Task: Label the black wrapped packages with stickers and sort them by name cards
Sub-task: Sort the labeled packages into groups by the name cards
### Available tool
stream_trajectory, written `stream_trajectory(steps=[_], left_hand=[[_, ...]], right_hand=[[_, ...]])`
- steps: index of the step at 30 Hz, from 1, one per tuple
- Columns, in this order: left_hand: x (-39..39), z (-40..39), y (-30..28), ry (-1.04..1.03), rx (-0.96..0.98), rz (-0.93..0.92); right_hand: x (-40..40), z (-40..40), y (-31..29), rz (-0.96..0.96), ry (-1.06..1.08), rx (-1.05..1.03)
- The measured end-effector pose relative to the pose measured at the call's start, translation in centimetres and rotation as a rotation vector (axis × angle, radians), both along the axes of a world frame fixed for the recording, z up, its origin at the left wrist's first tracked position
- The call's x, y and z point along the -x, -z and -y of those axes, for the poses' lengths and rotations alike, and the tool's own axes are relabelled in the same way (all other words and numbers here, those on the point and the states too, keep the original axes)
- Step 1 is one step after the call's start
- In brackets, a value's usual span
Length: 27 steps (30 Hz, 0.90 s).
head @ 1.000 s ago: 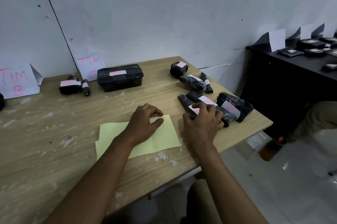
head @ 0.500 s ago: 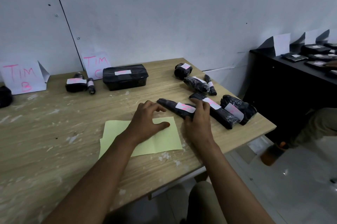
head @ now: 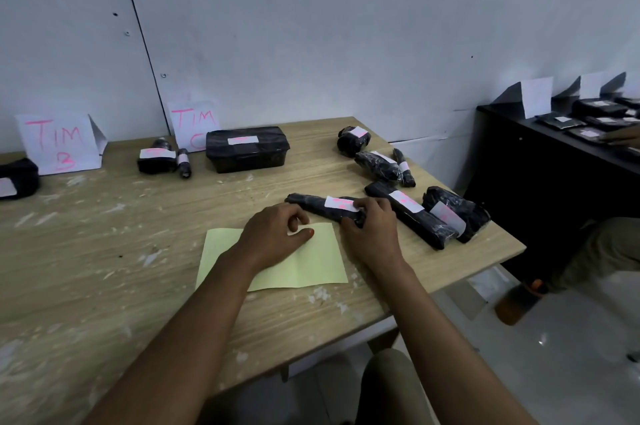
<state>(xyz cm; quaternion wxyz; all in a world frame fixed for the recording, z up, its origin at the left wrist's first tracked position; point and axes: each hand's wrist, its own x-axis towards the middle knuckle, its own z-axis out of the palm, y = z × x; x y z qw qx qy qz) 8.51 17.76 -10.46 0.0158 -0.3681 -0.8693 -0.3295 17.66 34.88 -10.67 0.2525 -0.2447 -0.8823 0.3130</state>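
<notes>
Here we go: the long thin black wrapped package point(head: 323, 209) has come out of the cluster at the table's right side, where a second ago it lay tucked against its neighbours under the right hand. Now it lies alone at about 12 o'clock from the yellow-green sticker sheet point(head: 304, 265), its pink-marked white sticker point(head: 341, 204) facing up. The right hand point(head: 372, 232) is closed over the package's near end, fingers curled round it, thumb side toward the sticker, so the grip is on. The left hand point(head: 273, 234) rests on the sticker sheet, fingers loosely bent and holding nothing, just pinning the paper flat. The camera has swung too, and that brings both name cards into sight: the TIM B card point(head: 57, 144) at 10 o'clock and the TIM C card point(head: 194, 125) at 11 o'clock, with a black wrapped box point(head: 247, 149) and two small labelled packages point(head: 162, 160) already parked by the C card. What does the pull-out mean? To my eye this one is labelled and singled out for sorting, so the next call is which card it belongs to; the pink writing on its sticker is too blurred to read. Several stickered packages point(head: 426, 213) still wait at 2 o'clock, so there is plenty of sorting left.
</notes>
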Motion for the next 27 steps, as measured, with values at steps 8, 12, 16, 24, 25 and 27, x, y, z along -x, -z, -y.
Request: stream_trajectory(steps=[8,12,16,24,25,27], left_hand=[[-0.1,0.4,-0.2,0.033,0.009,0.039],[-0.3,0.8,-0.8,0.042,-0.012,0.050],[-0.7,2.0,-1.1,0.068,0.013,0.073],[-1.1,4.5,-1.3,0.107,-0.096,0.102],[-0.9,5.1,-1.4,0.100,-0.104,0.096],[-0.4,6.6,-1.6,0.060,-0.109,0.061]], right_hand=[[3.2,-0.1,-1.4,0.102,-0.157,-0.034],[4.8,0.3,-2.3,0.151,-0.200,-0.060],[6.0,0.8,-2.8,0.180,-0.212,-0.021],[8.0,3.0,-3.3,0.192,-0.274,0.023],[8.2,3.3,-3.3,0.192,-0.281,0.031],[8.6,4.1,-3.4,0.194,-0.292,0.047]])
